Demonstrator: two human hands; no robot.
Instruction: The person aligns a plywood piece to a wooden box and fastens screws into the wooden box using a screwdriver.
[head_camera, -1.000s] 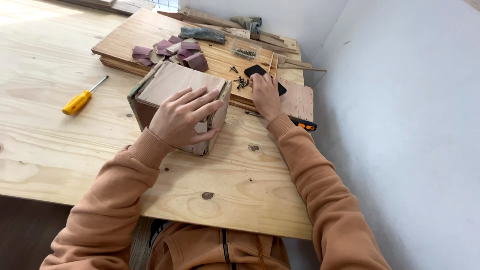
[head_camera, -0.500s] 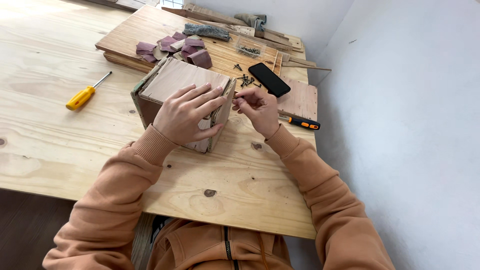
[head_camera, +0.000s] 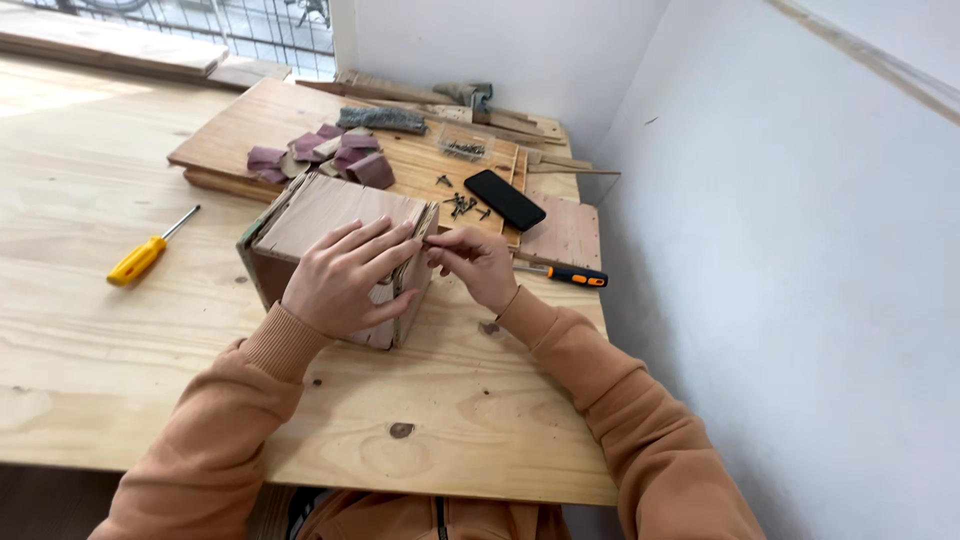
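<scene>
My left hand (head_camera: 345, 280) lies flat on the wooden box (head_camera: 335, 255) near the front edge of the workbench (head_camera: 420, 440), fingers spread across its top board and front corner, while my right hand (head_camera: 480, 268) sits just beside the box's right face, thumb and forefinger pinched together on something too small to identify, held against that face. Beyond my right hand lie an orange-handled tool (head_camera: 572, 274), a black phone (head_camera: 504, 199) and scattered dark screws (head_camera: 462, 205). To the left rests a yellow-handled screwdriver (head_camera: 148, 250), and farther back purple sandpaper pieces (head_camera: 330, 155) sit on a plywood sheet (head_camera: 240, 130).
</scene>
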